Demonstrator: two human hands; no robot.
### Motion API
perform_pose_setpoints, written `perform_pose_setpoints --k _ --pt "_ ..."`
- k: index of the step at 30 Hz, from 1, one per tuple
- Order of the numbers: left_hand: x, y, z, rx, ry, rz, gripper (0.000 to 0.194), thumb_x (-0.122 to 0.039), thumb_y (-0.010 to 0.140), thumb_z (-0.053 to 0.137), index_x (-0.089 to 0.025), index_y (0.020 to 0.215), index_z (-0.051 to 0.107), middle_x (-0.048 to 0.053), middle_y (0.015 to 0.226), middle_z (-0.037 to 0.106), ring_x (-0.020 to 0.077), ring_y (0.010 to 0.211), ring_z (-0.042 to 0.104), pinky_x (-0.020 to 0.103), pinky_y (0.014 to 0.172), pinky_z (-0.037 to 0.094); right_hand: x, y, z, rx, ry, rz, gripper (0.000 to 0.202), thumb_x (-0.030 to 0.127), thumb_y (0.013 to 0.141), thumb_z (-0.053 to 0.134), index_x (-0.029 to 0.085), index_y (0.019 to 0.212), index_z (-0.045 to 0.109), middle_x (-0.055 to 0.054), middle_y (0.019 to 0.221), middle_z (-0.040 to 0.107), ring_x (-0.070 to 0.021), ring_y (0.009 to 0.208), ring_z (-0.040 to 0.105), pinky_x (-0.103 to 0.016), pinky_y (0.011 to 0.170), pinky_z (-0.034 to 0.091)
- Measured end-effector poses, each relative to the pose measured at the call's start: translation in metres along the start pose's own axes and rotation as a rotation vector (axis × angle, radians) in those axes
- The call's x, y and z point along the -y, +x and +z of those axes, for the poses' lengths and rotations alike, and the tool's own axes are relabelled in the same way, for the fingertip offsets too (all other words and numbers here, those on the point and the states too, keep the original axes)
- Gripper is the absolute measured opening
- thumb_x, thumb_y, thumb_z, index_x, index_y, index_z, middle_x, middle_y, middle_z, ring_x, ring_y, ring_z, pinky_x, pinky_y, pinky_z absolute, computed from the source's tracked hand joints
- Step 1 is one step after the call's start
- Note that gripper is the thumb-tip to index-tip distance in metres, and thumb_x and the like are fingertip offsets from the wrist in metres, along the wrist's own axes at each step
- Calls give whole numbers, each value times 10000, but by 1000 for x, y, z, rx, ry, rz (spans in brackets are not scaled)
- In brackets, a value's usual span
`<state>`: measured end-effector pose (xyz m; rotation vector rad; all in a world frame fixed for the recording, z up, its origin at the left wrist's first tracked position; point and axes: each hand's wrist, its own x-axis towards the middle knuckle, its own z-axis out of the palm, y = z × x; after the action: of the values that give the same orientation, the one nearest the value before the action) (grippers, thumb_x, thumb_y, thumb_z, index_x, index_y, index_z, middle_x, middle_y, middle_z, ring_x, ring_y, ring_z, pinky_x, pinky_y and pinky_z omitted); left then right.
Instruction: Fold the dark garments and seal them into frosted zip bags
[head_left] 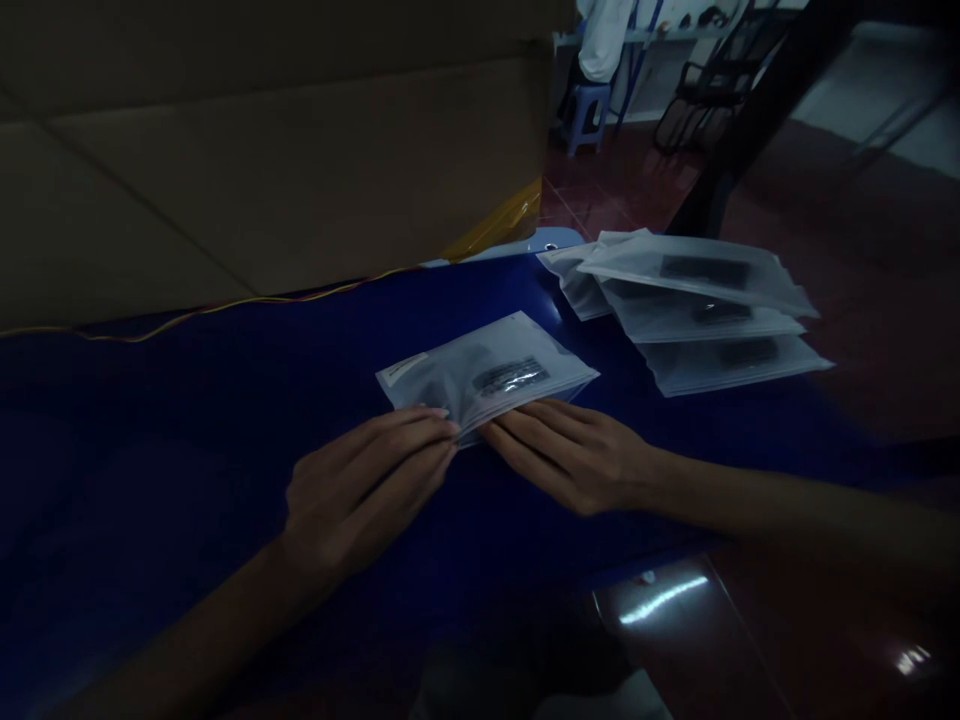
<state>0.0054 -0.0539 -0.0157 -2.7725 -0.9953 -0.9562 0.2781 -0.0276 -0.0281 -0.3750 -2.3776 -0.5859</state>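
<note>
A frosted plastic zip bag [487, 365] lies on the blue tabletop in front of me, with a dark printed patch on its face and a pale label strip at its far left corner. My left hand [367, 480] pinches the bag's near edge between thumb and fingers, creasing the plastic there. From the right, my right hand [574, 450] reaches in with its fingers stretched out. Its fingertips disappear behind the near edge of the bag; whether they are inside or underneath, I cannot tell.
Several similar frosted bags [720, 310] overlap in a pile at the table's right end. A large cardboard box [300, 180] stands behind the blue table [187, 420], with a thin yellow-red wire [285, 298] along the back edge. Farther off, a person sits on a blue stool [586, 115].
</note>
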Motion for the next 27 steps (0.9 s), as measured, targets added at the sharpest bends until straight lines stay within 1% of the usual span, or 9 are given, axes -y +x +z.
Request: perform_pose_setpoints --k 4,5,7,11,14,18,21,24,27 --pt "0 8 -6 -62 -24 -45 346 -107 1021 611 -249 1330 673 6 1182 796 183 1113 773 288 956 674 1 -1 0 -69 20 -19 260 84 1009 615 -20 1226 715 -184 1165 797 -255 1123 768 -352 997 651" --pt "0 11 -7 -35 -49 20 328 -112 1030 592 -246 1315 683 -1 1163 803 171 1086 779 261 926 678 1 -1 1 -45 21 -6 274 71 1002 621 -31 1242 704 -195 1170 792 -261 1137 762 -359 1005 646" --pt "-3 15 -7 -82 -30 57 275 -91 1024 594 -235 1229 709 -9 1096 814 155 1033 789 253 918 676 0 -3 3 36 9 27 330 38 993 615 -42 1309 666 -223 1220 771 -272 1181 743 -376 1016 635" --pt "-5 19 -1 -112 97 132 127 -124 969 738 -234 1031 724 -42 1017 826 162 939 797 393 1006 657 -6 -8 10 276 -58 152 483 18 1013 530 -20 1494 532 -290 1372 684 -315 1233 716 -430 959 646" --pt "-5 18 6 -132 141 166 126 -122 957 757 -232 1008 721 -49 997 825 162 936 786 413 1013 634 -9 -9 12 355 -165 173 460 -7 1007 498 -3 1461 576 -242 1185 773 -288 1001 783 -396 808 666" --pt "-3 14 14 -37 193 76 273 -103 984 679 -170 1249 683 78 1228 784 254 1188 729 463 1063 596 -12 -6 11 199 -248 93 294 -10 1003 530 62 1189 745 -124 1005 824 -206 853 771 -294 695 641" --pt "2 10 20 113 187 -5 479 -226 1075 525 -79 1529 488 200 1492 629 321 1395 607 490 1090 580 -12 -3 8 31 -203 41 215 40 1021 571 102 1080 768 -60 955 833 -163 837 760 -251 684 628" --pt "10 4 23 220 151 -48 601 -370 1131 390 -49 1636 330 228 1579 544 324 1448 564 503 1149 534 -12 -1 6 -42 -126 -26 199 61 1029 585 75 1108 767 -64 983 836 -157 907 767 -250 768 640" --pt "20 -2 21 291 101 -20 700 -533 1136 318 -66 1658 304 220 1579 549 328 1438 577 559 1222 444 -11 -1 5 -61 -10 -94 192 65 1021 598 48 1097 773 -69 957 831 -146 872 758 -248 762 634"
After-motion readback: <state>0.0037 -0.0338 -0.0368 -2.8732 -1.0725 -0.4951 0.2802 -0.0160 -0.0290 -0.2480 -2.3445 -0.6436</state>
